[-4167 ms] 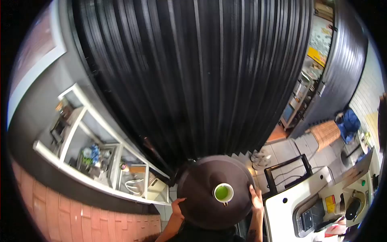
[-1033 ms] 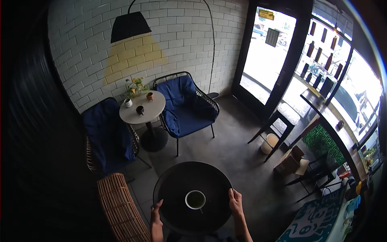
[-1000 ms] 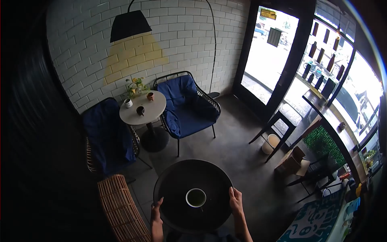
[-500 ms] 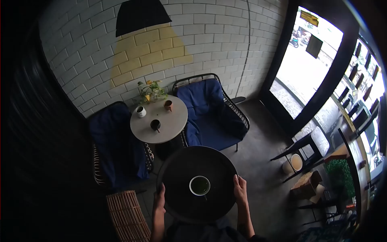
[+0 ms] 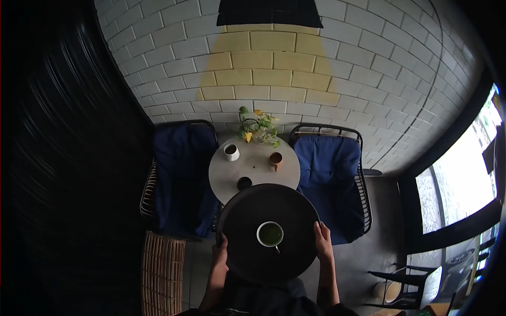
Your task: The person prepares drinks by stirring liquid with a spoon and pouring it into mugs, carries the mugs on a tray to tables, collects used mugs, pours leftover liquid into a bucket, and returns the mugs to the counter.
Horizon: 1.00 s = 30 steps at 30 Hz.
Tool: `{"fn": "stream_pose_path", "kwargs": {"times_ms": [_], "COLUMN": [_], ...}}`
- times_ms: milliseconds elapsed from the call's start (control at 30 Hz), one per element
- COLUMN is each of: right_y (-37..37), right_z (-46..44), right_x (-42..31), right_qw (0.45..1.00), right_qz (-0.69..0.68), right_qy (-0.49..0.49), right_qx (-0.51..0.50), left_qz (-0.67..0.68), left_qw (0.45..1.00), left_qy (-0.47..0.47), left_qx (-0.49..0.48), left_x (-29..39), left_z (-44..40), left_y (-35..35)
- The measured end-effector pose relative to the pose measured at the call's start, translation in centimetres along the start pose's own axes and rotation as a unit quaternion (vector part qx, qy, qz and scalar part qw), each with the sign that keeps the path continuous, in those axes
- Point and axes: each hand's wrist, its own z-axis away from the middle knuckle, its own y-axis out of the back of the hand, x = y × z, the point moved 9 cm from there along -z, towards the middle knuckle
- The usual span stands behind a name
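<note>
A round dark tray (image 5: pixel 242 253) is held level in front of me, gripped at its rim on both sides. My left hand (image 5: pixel 220 255) closes on the left edge, thumb on top. On the right edge my right hand (image 5: pixel 323 239) grips likewise, the fingers hidden underneath. Near the tray's middle stands a white cup (image 5: pixel 270 234) of green liquid, its handle toward me. Just beyond the tray is a round table (image 5: pixel 255 176). It bears a white cup with dark liquid (image 5: pixel 231 152), a brown cup (image 5: pixel 275 160) and a dark cup (image 5: pixel 244 183), partly cut off by the tray's rim.
A potted plant (image 5: pixel 259 129) stands at the table's wall side. Blue-cushioned chairs flank it, one left (image 5: pixel 182 179) and one right (image 5: pixel 329 179). A wicker piece (image 5: pixel 162 274) is at lower left. A brick wall (image 5: pixel 369 89) lies behind; a dark chair (image 5: pixel 416 284) stands lower right.
My view has turned to the right, and the table now lies nearer, straight ahead. The tray has come closer to it, its far rim overlapping the table in view. Both hands keep their grip.
</note>
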Motion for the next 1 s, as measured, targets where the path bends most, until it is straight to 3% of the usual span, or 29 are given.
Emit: {"fn": "stream_pose_path", "kwargs": {"times_ms": [33, 100, 200, 333, 400, 433, 500, 567, 667, 733, 767, 833, 867, 933, 1000], "right_y": [-0.7, -2.8, -4.9, -8.3, -9.1, -10.3, -11.9, -12.6, -13.8, -15.1, -15.6, -14.9, -15.3, -15.7, -16.9], "right_z": [-1.2, -2.8, -6.6, -11.4, -13.0, -14.5, -16.7, -18.6, -21.6, -25.1, -26.1, -29.3, -31.0, -34.2, -36.6], "right_x": [-1.3, -3.2, -1.2, 0.1, -0.1, 0.3, 0.8, 1.6, 6.3, 5.3, 6.3, 10.5, 12.8, 15.9, 17.5], "right_qw": [1.000, 0.999, 0.992, 0.985, 0.990, 0.985, 0.982, 0.978, 0.951, 0.991, 0.991, 0.968, 0.967, 0.942, 0.927], "right_qz": [0.006, -0.017, -0.024, -0.080, -0.090, -0.090, -0.115, -0.137, -0.193, -0.018, -0.020, 0.196, 0.194, 0.328, 0.373], "right_qy": [-0.001, -0.011, -0.037, -0.084, -0.087, -0.084, -0.096, -0.113, -0.220, -0.089, -0.097, -0.152, -0.157, -0.061, 0.001], "right_qx": [-0.006, -0.041, -0.121, -0.124, -0.069, -0.122, -0.115, -0.105, -0.099, -0.097, -0.095, -0.050, -0.056, -0.038, -0.040], "left_qz": [0.007, 0.125, 0.126, 0.089, 0.087, 0.085, 0.108, 0.111, 0.109, 0.123, 0.116, 0.062, 0.060, 0.058, 0.070], "left_qw": [1.000, 0.985, 0.990, 0.995, 0.996, 0.996, 0.991, 0.992, 0.993, 0.992, 0.993, 0.998, 0.998, 0.995, 0.994], "left_qy": [0.005, -0.047, -0.053, -0.044, -0.031, -0.022, -0.072, -0.056, -0.044, -0.016, -0.012, 0.008, 0.010, -0.015, -0.018], "left_qx": [0.002, -0.105, -0.039, -0.011, -0.018, -0.021, -0.031, -0.021, 0.004, 0.025, 0.028, 0.023, 0.030, 0.082, 0.078], "left_x": [-0.1, 0.8, 2.2, 6.6, 7.4, 7.7, 9.8, 14.7, 15.3, 15.0, 14.2, 11.5, 10.8, 10.3, 10.6], "left_z": [-1.3, -3.7, -7.1, -11.5, -14.6, -16.0, -18.8, -16.8, -19.8, -21.3, -22.7, -25.8, -26.5, -26.7, -25.9], "left_y": [-0.5, -2.6, -2.6, -4.1, -4.6, -4.8, -5.5, -6.6, -6.2, -5.4, -4.7, -3.0, -2.7, -0.8, -0.2]}}
